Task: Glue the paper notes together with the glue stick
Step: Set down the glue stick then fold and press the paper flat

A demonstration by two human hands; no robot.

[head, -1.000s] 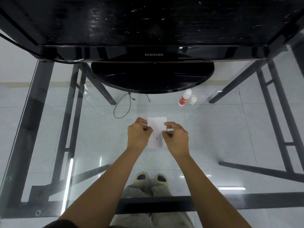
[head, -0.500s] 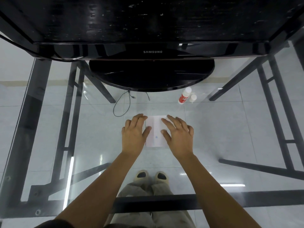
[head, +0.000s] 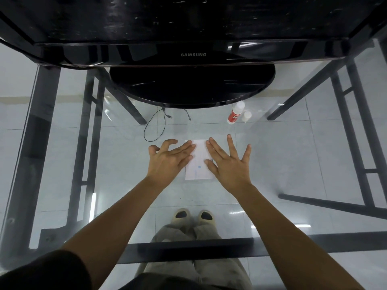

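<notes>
The white paper notes [head: 199,162] lie flat on the glass table [head: 282,164], stacked as one small sheet with faint blue marks. My left hand [head: 167,162] rests over their left edge, fingers spread and open. My right hand [head: 228,164] lies over their right edge, fingers splayed wide. Neither hand grips anything. The red-and-white glue stick [head: 235,116] stands uncapped beyond the notes to the right, and its white cap [head: 246,116] sits beside it.
A black Samsung monitor [head: 192,54] with a round base [head: 191,88] fills the far side of the table. A thin black cable [head: 156,126] loops near the base. Dark table legs and my feet show through the glass.
My hands went from pinching the notes' top edge to lying flat on them, then slid outward toward the sides with fingers spreading wider.
</notes>
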